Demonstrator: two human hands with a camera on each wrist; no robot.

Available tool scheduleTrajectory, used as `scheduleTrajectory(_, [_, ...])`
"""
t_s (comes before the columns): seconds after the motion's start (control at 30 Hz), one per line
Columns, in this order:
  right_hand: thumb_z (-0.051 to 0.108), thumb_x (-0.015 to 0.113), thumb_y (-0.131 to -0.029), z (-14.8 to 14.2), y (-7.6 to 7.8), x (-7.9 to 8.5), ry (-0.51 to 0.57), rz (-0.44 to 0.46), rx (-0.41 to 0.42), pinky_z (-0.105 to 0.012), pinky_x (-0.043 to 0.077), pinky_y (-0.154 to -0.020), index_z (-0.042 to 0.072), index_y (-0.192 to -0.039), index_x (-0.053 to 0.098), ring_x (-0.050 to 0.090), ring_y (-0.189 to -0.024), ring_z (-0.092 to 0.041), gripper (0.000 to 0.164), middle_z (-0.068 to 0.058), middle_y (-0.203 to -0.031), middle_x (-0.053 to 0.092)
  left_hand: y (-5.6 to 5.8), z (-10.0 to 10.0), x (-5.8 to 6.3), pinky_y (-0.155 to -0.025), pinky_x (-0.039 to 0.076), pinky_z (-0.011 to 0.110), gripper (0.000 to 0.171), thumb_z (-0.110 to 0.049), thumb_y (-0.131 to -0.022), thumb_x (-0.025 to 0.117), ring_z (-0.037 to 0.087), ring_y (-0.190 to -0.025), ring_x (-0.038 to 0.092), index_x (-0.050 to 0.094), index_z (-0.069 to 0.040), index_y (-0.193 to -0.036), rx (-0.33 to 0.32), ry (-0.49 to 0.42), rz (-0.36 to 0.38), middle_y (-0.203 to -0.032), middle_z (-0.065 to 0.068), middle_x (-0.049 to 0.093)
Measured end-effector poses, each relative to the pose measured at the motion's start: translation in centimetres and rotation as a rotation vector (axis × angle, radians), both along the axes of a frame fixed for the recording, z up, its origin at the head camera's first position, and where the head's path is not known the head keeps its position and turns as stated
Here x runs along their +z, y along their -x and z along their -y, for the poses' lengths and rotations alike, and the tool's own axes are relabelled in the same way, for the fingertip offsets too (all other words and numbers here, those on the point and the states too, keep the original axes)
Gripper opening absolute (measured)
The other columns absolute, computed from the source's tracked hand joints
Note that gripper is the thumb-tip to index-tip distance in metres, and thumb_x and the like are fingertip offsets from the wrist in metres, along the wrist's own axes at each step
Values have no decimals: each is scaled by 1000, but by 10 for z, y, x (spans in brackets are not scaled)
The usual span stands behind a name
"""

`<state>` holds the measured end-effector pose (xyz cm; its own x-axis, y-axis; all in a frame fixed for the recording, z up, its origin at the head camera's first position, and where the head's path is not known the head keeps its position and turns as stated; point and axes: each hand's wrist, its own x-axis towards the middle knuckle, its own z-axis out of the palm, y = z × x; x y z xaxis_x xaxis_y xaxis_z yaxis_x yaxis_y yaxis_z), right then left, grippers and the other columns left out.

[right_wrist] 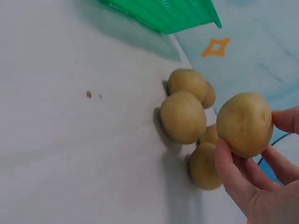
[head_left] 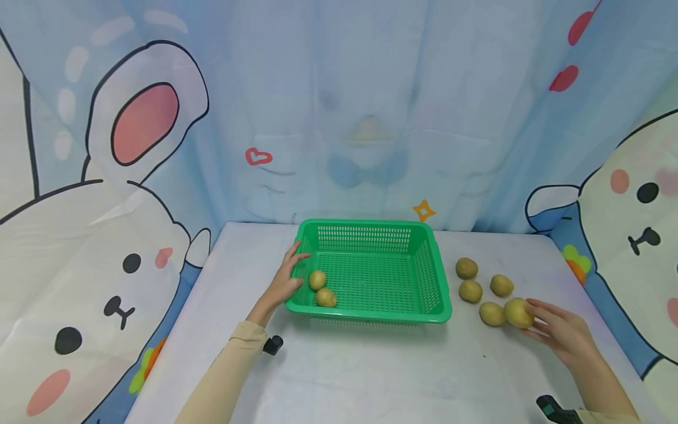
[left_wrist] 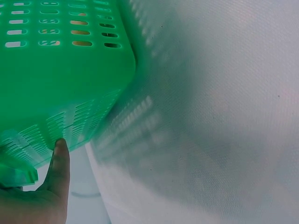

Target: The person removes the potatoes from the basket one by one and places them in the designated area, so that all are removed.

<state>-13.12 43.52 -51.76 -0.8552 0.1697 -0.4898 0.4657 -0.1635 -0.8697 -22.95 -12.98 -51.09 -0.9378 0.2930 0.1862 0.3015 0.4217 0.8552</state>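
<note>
My right hand point(head_left: 564, 333) holds a potato point(right_wrist: 245, 124) between thumb and fingertips, raised above the table in the right wrist view. Several more potatoes point(right_wrist: 183, 117) lie close together on the table, just beyond that hand. A green plastic basket point(head_left: 371, 317) with slotted walls stands left of them. Two potatoes, one point(head_left: 318, 280) behind the other point(head_left: 325, 297), lie inside at its left end. My left hand point(head_left: 283, 282) grips the basket's left rim, with fingers over the edge. In the left wrist view, one digit point(left_wrist: 58, 163) lies against the outer wall; the other fingers are mostly hidden.
A white cloth covers the table point(head_left: 371, 377). Small dark crumbs point(right_wrist: 88, 94) lie on it in the right wrist view. Behind the table hangs a blue curtain point(head_left: 365, 106) with cartoon prints, reaching around both sides.
</note>
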Motion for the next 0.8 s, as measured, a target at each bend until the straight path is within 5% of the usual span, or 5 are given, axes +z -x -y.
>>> scheduleTrajectory(0.33, [29, 74, -88, -13, -9, -13, -27, 87, -137, -37, 56, -83, 34, -78, 66, 58, -74, -3, 14, 20, -88, 54, 6, 4, -10, -110, 23, 65, 69, 12, -71, 47, 35, -150, 5, 49, 3, -139, -2, 2, -5, -165, 10, 8])
scheduleTrajectory(0.8, [24, 77, -85, -9, -21, -31, -91, 81, -156, -36, 58, -76, 33, -72, 66, 65, -71, -4, 19, 19, -78, 58, 7, 3, -10, -111, 22, 64, 70, 11, -70, 47, 34, -150, 5, 49, 2, -140, -2, 13, -1, -165, 9, 8])
